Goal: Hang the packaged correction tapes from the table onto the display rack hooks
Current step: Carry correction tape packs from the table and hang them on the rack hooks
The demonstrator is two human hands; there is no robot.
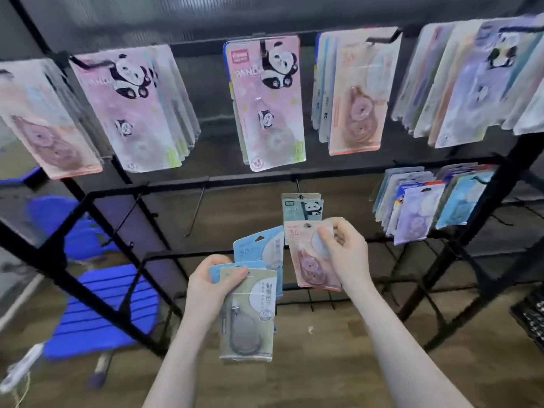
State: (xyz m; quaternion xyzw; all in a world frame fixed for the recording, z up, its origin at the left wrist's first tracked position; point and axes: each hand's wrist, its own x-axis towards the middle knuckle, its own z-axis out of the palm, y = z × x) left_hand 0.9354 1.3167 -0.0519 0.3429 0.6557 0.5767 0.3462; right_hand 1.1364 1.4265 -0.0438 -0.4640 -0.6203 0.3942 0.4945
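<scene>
My left hand [212, 285] grips a fanned stack of packaged correction tapes: a beige pack [248, 316] in front, blue packs [262, 250] behind it. My right hand [346, 254] pinches a pink pack [307, 260] by its upper right part, holding it upright just below a teal panda pack [303, 207] that hangs on a lower-rail hook. Bare hooks [195, 212] stick out from the lower rail [176, 185] to the left. The upper rail carries several hanging pink panda packs [266, 101] and peach packs [357, 95].
The black metal rack frame [482, 231] slants down on both sides. More packs [418, 207] hang at the lower right. A blue plastic stool [103, 307] stands behind the rack at the left. Brown wooden floor [318, 348] lies below.
</scene>
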